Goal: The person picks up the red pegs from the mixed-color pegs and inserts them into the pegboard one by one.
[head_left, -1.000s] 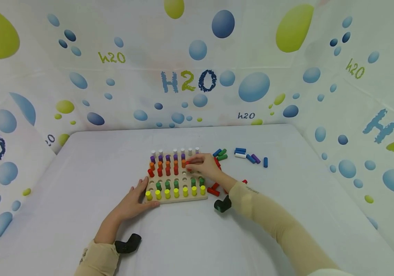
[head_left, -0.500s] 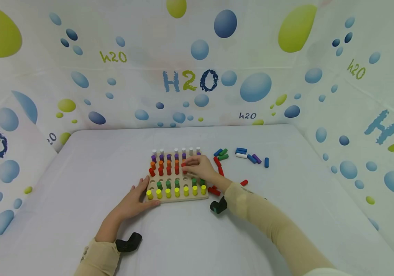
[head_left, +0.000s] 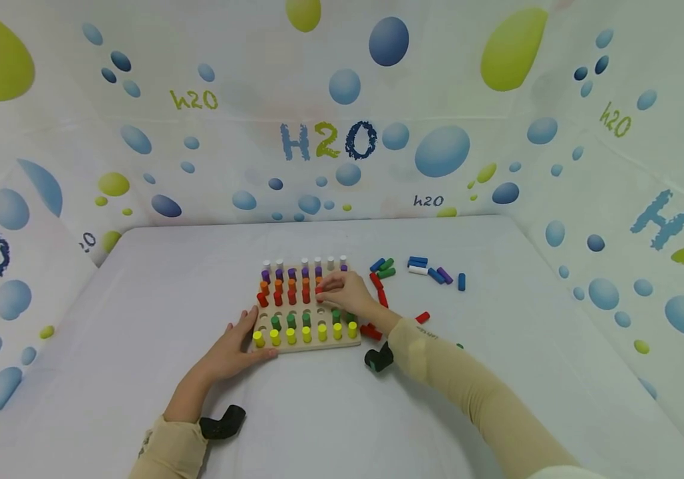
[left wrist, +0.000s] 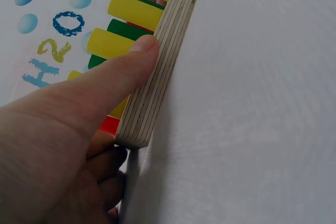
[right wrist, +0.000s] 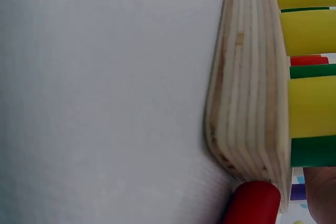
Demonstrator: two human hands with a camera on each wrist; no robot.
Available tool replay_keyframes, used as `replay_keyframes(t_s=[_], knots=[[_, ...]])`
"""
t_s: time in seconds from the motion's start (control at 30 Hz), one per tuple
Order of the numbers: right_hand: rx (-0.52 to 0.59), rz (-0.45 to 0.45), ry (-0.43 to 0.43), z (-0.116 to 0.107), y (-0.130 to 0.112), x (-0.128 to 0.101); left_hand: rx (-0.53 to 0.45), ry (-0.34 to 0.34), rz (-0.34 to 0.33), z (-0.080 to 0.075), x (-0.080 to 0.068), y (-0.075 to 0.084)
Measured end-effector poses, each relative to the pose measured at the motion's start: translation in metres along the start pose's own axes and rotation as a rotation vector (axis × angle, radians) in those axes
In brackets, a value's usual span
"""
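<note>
A: Entry, peg work. Where does the red peg (head_left: 319,290) sit relative to the right hand (head_left: 350,293)?

B: At the hand's fingertips, on its left side, over the red row of the wooden pegboard (head_left: 306,344). The right hand pinches it. Its long axis looks upright, in line with the holes, though the fingers cover most of it.

A: Which hand is nearer?

B: The right, by far. The left hand (head_left: 235,346) is at the board's near-left corner, well apart from that peg.

A: State of the left hand?

B: Fingers straight, laid on the surface (head_left: 168,286) against the left edge. In the left wrist view the thumb (left wrist: 118,74) presses on the plywood edge beside a yellow peg (left wrist: 107,43). It holds nothing.

A: Board contents?

B: Rows from far to near: white, purple, orange, red, 1 row of empty holes, green, yellow. The yellow row looks full with 7; the green row shows gaps. The red row has 4 seated left of the pinched peg.

A: Loose stock?

B: Red pegs (head_left: 372,330) lie flat just right of the board; 1 touches its corner in the right wrist view (right wrist: 252,203). Blue, green, white and purple pegs (head_left: 432,269) lie farther right, all on their sides.
</note>
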State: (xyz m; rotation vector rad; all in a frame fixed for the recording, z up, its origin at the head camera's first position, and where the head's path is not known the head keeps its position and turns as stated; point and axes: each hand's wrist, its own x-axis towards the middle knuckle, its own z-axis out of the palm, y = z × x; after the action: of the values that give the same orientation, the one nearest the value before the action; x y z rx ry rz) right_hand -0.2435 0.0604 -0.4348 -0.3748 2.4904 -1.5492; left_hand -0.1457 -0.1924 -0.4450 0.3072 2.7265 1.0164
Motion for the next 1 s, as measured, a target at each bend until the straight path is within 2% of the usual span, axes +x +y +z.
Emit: replay_keyframes(t_s=[0.6, 1.0], knots=[[-0.030, -0.025, -0.047, -0.005, -0.004, -0.006, 0.007, 0.010, 0.007, 0.001, 0.000, -0.001], [-0.015, -0.086, -0.034, -0.024, -0.003, -0.015, 0.006, 0.010, 0.003, 0.000, 0.000, 0.000]])
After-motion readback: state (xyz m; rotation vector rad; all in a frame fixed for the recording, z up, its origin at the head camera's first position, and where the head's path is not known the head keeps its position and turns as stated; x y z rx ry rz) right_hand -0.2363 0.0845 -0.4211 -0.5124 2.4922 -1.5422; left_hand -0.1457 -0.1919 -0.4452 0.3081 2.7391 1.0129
